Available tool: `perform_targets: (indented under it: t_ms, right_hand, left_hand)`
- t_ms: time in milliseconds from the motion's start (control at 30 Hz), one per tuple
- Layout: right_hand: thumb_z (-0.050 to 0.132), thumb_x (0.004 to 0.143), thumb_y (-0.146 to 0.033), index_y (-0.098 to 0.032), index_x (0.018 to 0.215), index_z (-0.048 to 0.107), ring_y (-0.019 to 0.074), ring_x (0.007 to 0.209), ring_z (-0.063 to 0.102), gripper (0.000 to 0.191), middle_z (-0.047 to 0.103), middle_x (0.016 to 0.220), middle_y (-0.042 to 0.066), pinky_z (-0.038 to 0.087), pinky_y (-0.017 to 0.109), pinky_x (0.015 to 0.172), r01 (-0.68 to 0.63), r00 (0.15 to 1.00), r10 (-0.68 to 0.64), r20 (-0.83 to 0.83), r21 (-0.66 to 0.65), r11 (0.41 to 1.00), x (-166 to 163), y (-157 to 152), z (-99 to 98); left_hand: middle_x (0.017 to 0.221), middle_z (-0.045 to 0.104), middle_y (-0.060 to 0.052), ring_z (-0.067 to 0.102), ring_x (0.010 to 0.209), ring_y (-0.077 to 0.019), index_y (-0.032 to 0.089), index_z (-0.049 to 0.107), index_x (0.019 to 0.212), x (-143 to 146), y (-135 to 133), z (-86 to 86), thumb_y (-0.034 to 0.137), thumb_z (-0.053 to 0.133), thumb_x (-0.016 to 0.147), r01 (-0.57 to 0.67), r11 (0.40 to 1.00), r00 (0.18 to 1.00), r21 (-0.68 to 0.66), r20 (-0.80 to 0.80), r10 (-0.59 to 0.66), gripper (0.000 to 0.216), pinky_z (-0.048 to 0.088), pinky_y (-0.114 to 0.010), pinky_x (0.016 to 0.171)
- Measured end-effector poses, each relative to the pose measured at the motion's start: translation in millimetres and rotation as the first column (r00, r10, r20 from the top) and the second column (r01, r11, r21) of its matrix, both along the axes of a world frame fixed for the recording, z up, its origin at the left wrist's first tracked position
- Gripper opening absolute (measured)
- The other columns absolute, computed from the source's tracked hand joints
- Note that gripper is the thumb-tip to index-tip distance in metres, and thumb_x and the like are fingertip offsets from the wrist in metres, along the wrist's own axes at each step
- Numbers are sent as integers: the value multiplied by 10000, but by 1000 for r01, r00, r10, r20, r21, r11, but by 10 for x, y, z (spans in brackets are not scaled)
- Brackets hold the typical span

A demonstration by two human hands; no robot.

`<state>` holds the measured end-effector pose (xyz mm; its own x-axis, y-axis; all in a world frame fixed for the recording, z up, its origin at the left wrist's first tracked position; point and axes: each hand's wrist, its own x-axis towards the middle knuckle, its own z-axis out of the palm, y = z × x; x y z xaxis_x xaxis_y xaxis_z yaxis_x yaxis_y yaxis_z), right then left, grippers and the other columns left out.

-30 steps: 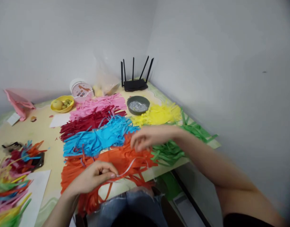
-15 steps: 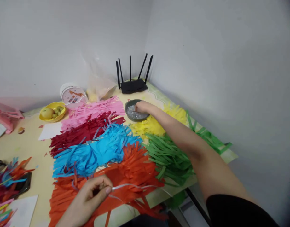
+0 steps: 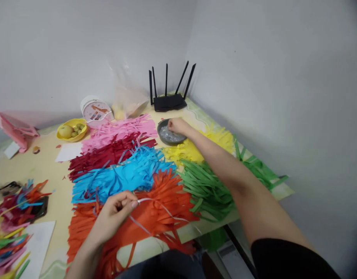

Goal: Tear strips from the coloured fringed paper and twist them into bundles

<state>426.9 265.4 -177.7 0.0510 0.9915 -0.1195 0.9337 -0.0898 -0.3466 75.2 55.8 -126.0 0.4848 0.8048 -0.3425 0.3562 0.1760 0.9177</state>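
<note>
My left hand (image 3: 114,215) pinches a thin pale ribbon (image 3: 164,208) between thumb and fingertips. The ribbon's ends trail to the right above the orange fringed paper (image 3: 143,223). Stretched forward, my right hand (image 3: 180,127) dips its bent, closed fingers into a dark grey bowl (image 3: 173,143). Clear, shiny bits (image 3: 166,133) lie in that bowl, too small to name, and whatever the fingertips hold is hidden. Around the hands lie fringed papers in blue (image 3: 120,177), dark red (image 3: 108,155), pink (image 3: 117,132), yellow (image 3: 193,150) and green (image 3: 204,186).
A black router (image 3: 169,102) with several antennas stands in the back corner. Left of it are a plastic bag (image 3: 130,102), a giraffe-print container (image 3: 96,111) and a yellow fruit bowl (image 3: 76,138). Mixed paper strips (image 3: 11,236) lie at front left. A wall borders the table's right side.
The view has shifted a little, so the table things sit further right. My left hand appears higher with the ribbon still pinched. My right hand stays in the bowl.
</note>
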Motion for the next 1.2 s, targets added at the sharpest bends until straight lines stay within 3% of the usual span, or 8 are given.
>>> perform_targets:
  t_ms: [167,333,433,567,767,833,967,1200]
  right_hand:
    - [538,940,-257,-79,1103,699,142,697,640,291,774,899,111,441,229,640,90,981,-63,-181,143,986,99,-314,295]
    - [514,950,-319,-22,1005,710,124,741,582,360,734,943,158,412,249,683,213,955,-125,-268,331,919,-57,-752,536]
    - [568,929,-351,-88,983,710,112,675,556,304,720,920,100,418,237,616,139,917,9,-399,342,929,-492,-1270,639]
    - [700,845,-457,-151,865,704,86,607,527,306,678,986,65,409,228,523,-261,539,416,-733,324,909,-1211,-2151,679]
    - [685,867,-476,-170,918,647,88,569,572,313,675,956,52,468,220,469,-282,342,350,-872,260,923,-1648,-2831,671]
    - [664,891,-420,-178,1008,633,107,574,595,271,671,810,9,498,233,530,-312,379,351,-856,239,919,-1675,-2932,692]
    - [613,928,-276,-175,940,663,126,632,602,113,680,761,8,481,255,633,-327,637,499,-588,380,865,-1700,-3132,787]
    - [465,1010,-190,-173,941,640,220,873,596,189,651,892,91,497,355,784,-496,771,629,96,710,500,-1792,-3279,861]
  left_hand:
    - [669,627,-4,476,475,-71,143,606,779,36,-12,-47,591,675,842,-166,984,977,69,148,154,458,375,-220,520]
    - [547,574,26,509,498,-85,140,622,735,118,-83,-107,525,770,767,-267,957,929,109,292,226,414,399,-221,559]
    - [503,513,56,480,481,-75,133,661,754,165,-176,-119,495,791,745,-378,919,866,113,394,308,385,365,-215,539]
    - [500,481,66,462,478,-69,127,711,797,176,-367,-57,475,799,743,-424,897,816,126,484,317,363,353,-219,529]
    - [466,439,70,397,421,-51,112,692,759,-37,-689,-11,500,817,729,-162,987,875,20,465,134,410,321,-207,462]
    - [457,415,83,360,395,-44,120,668,766,-128,-782,-12,488,821,731,-143,990,868,-14,479,132,400,315,-202,437]
    - [477,411,85,354,389,-42,143,608,760,-240,-961,15,522,781,768,-234,971,880,56,436,187,417,289,-192,424]
    - [513,388,72,320,434,-39,147,576,704,-288,-1141,132,546,755,779,-221,961,930,168,335,155,443,225,-203,444]
